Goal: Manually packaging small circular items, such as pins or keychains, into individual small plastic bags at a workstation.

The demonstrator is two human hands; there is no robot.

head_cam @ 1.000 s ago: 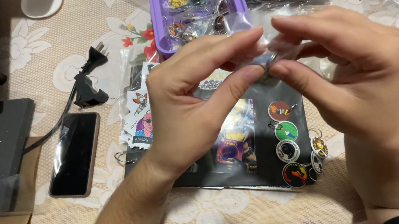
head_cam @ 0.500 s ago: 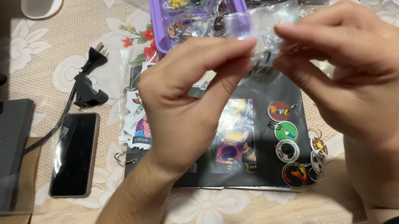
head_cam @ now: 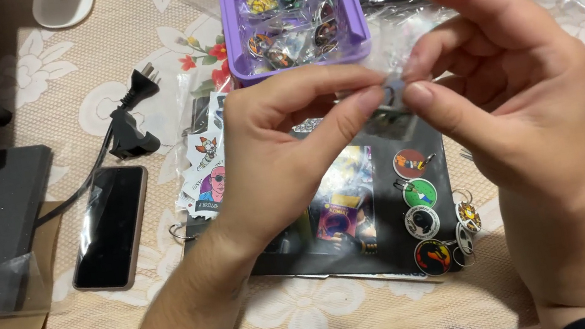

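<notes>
Both hands meet above a black sheet (head_cam: 392, 250) on a floral tablecloth (head_cam: 62, 91): the left hand (head_cam: 284, 158) and right hand (head_cam: 509, 99) pinch a small clear bag (head_cam: 391, 47) holding a metal ring (head_cam: 392, 92), too crumpled to show any long axis. A purple basket (head_cam: 236, 32) sits at 12 o'clock, round keychains (head_cam: 421, 203) at 6 o'clock, a phone (head_cam: 111, 226) and plug (head_cam: 132, 112) at 9 o'clock.

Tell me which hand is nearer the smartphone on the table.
Left. The left hand is raised just right of the smartphone; the right hand is farther right, beyond the left.
</notes>
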